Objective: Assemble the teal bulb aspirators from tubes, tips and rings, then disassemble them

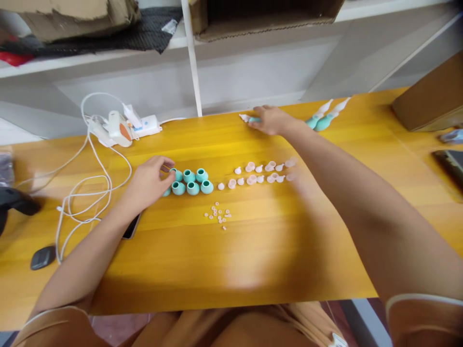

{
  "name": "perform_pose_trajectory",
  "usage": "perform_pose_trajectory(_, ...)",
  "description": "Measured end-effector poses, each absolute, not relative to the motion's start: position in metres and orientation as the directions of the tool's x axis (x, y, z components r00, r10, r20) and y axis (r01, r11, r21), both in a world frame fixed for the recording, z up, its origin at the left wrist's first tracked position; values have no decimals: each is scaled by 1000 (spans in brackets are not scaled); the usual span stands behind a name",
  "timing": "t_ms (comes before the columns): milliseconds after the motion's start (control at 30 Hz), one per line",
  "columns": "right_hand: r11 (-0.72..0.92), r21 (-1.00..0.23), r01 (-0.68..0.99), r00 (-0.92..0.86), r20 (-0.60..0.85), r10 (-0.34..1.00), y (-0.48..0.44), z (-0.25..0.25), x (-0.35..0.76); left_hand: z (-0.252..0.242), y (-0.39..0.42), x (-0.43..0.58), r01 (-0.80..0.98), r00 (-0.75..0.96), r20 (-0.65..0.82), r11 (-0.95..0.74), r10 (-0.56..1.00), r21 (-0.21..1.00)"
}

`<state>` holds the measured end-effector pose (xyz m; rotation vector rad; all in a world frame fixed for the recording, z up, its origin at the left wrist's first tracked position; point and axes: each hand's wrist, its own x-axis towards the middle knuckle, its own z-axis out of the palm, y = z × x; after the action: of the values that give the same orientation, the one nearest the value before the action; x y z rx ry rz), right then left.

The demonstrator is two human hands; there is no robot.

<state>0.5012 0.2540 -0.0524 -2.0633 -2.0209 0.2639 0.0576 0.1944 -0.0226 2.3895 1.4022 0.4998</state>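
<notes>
My right hand [269,120] is at the back of the wooden table, closed round a teal bulb piece [254,119] with a whitish tip that points left. At the left end of two rows of open teal cups [193,188], my left hand [154,180] has its fingers round the edge of one teal cup [176,174]. Pale pink cups and small white pointed pieces [238,170] stand in two rows right of the teal ones. Tiny pink rings [215,212] lie scattered in front. Two teal bulbs with long white tips [324,122] lie behind my right forearm.
White cables [77,193] and a power strip [148,125] lie at the left. A phone [132,226] is partly under my left wrist, with a black mouse-like object [43,258] farther left. A cardboard box [432,96] stands at the right; shelves [193,62] rise behind.
</notes>
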Motion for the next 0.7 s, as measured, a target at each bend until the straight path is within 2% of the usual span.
perform_pose_trajectory(100, -20, -313, 950, 33, 35, 999, 265, -50, 490, -19, 194, 54, 746, 456, 160, -474, 876, 468)
perform_pose_trajectory(233, 27, -385, 922, 27, 135, 991, 250, -35, 475, -11, 192, 51, 689, 416, 286, -505, 863, 519)
perform_pose_trajectory(333, 83, -468, 880, 50, 264, 963, 218, -18, 457, 0, 182, 54, 612, 403, 442, -595, 802, 522)
perform_pose_trajectory(433, 141, -603, 785, 92, 338, 937, 165, -3, 425, 11, 162, 62, 498, 480, 551, -729, 682, 469)
perform_pose_trajectory(500, 177, -882, 436, 71, 230, 971, 119, -1, 397, 12, 143, 70, 453, 525, 552, -762, 648, 463)
perform_pose_trajectory(533, 116, -963, 244, 52, 132, 990, 95, -3, 381, 10, 132, 75, 428, 563, 532, -774, 632, 467)
perform_pose_trajectory(600, -90, -995, -35, -29, -89, 996, 50, -16, 353, 1, 109, 85, 365, 669, 459, -796, 585, 482)
perform_pose_trajectory(633, -153, -984, -97, -80, -145, 986, 30, -25, 341, -5, 98, 89, 322, 717, 437, -814, 544, 484)
perform_pose_trajectory(700, -183, -966, -180, -118, -164, 979, 1, -45, 323, -17, 78, 97, 259, 797, 339, -790, 500, 556)
